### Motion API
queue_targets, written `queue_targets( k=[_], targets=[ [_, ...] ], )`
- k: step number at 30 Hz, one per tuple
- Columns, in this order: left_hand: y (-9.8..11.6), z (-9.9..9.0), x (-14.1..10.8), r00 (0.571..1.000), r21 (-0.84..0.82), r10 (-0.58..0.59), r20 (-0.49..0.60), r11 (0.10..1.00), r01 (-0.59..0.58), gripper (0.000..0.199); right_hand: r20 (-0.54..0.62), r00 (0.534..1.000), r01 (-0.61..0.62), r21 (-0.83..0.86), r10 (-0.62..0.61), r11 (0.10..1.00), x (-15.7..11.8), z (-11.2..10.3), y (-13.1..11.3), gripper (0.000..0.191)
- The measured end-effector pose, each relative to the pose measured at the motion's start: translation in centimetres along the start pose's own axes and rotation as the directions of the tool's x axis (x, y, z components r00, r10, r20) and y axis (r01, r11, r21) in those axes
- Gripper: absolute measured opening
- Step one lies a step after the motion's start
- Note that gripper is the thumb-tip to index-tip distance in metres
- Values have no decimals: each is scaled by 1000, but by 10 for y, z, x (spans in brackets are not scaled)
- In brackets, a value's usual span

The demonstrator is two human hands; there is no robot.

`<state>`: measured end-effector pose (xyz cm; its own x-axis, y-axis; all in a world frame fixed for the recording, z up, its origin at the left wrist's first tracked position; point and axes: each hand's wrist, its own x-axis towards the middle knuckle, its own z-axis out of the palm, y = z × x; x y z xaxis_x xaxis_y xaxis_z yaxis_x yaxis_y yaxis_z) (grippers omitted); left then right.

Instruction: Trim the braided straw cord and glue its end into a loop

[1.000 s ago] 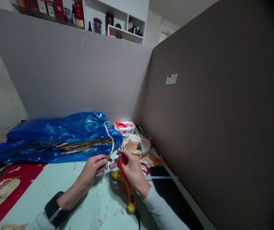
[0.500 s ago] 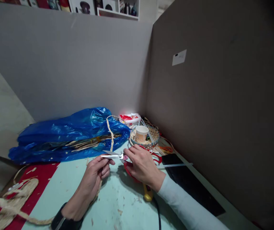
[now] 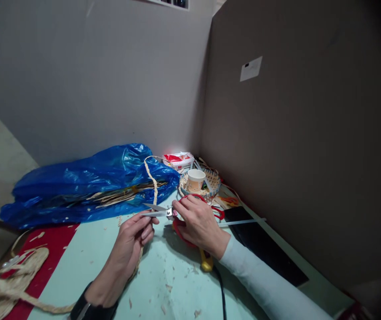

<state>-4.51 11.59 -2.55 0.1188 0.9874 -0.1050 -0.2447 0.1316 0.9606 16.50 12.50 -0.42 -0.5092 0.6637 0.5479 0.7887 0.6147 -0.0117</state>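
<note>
My right hand point(image 3: 201, 226) is wrapped around the red handles of a pair of scissors point(image 3: 160, 214). Their metal blades are parted and point left, crossing close over the fingertips of my left hand point(image 3: 133, 240). Those fingers pinch a pale braided fibre cord point(image 3: 155, 193), which rises past the blades and loops back over the bag. More of the braid hangs below my left hand, partly hidden by the wrist. I cannot tell whether the blades touch the cord. At lower left lies a flat, pale fibre piece point(image 3: 32, 271) with a strip running toward my left wrist.
A blue plastic bag point(image 3: 87, 173) with dry fibre strands lies at the back left. Behind my right hand stand a woven basket point(image 3: 214, 181) with a paper cup point(image 3: 196, 180) and a red-white packet point(image 3: 179, 160). A yellow-handled corded tool point(image 3: 206, 262) and black mat point(image 3: 267, 249) lie nearby.
The view has tilted down slightly, so the shelf has mostly left the top. Both hands keep nearly the same pose, with the scissor blades still parted at the cord.
</note>
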Motion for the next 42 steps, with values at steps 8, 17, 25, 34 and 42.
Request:
queue_targets(
  k=[8, 17, 25, 34, 42],
  targets=[
    [5, 6, -5, 1000, 31, 5, -8, 1000, -5, 31, 16, 999, -46, 55, 46, 997, -1, 1, 1, 10],
    [14, 17, -9, 998, 106, 54, -35, 993, -50, 29, 53, 965, -253, 439, 257, 862, -2, 5, -7, 11],
    [13, 23, -14, 996, 310, 54, -69, 950, -30, 27, 199, 885, -376, 839, 421, 394, 7, -3, -9, 16],
    [10, 28, -15, 998, 456, 28, -62, 890, 3, 26, 308, 827, -331, 943, 470, -37, 11, 2, -14, 48],
    [14, 17, -9, 980, 354, -158, 123, 929, 106, 27, 380, 808, -285, 921, 450, -266, 12, 0, -6, 47]
  ],
)
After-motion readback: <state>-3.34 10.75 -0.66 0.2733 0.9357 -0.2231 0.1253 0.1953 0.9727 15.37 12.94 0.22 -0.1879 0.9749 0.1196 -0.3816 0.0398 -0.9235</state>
